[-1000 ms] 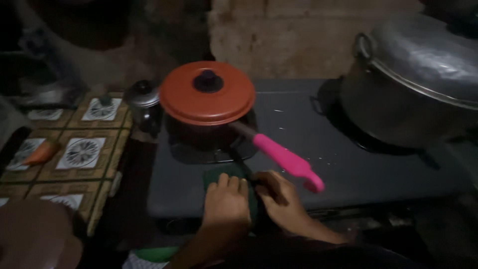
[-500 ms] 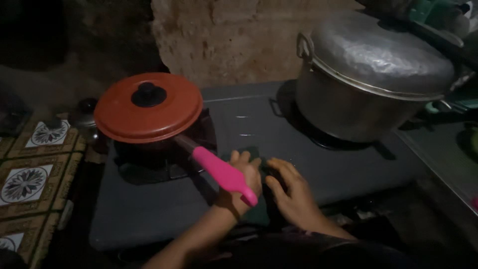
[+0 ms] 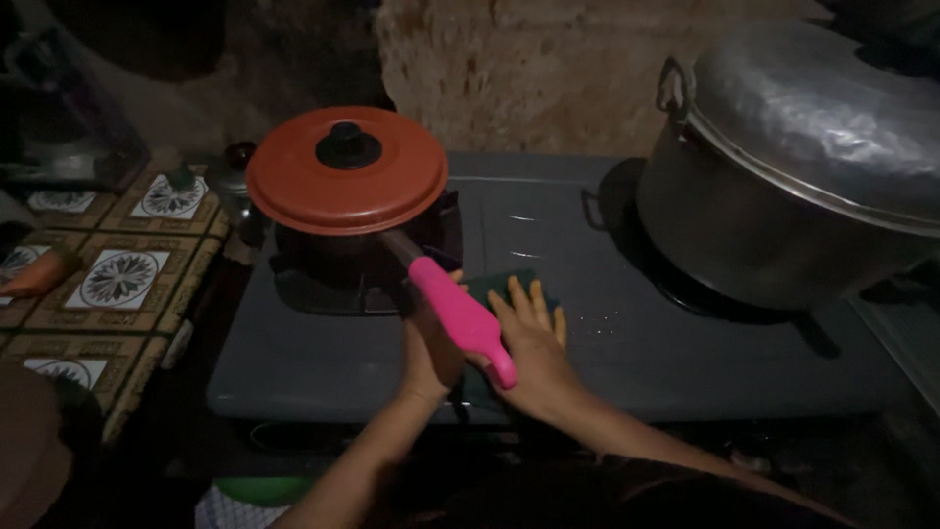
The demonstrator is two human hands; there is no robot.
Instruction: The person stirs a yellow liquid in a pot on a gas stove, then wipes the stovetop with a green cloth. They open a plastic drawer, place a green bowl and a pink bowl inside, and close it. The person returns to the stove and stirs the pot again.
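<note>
Head view: I see my right hand [image 3: 534,338], fingers spread flat, pressing a dark green cloth [image 3: 490,286] on the smooth grey stove [image 3: 323,362]; left hand's [image 3: 431,343] fingers hidden under the glossy pink handle [image 3: 462,318]; beyond, round orange lid [image 3: 347,172], dull metal pot [image 3: 783,176]

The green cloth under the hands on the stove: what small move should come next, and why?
Probably slide the green cloth on toward the big metal pot. The right hand lies flat on it in the middle of the grey stove top, the left hand is at the pan's pink handle, and pale specks show on the surface just right of the cloth.
</note>
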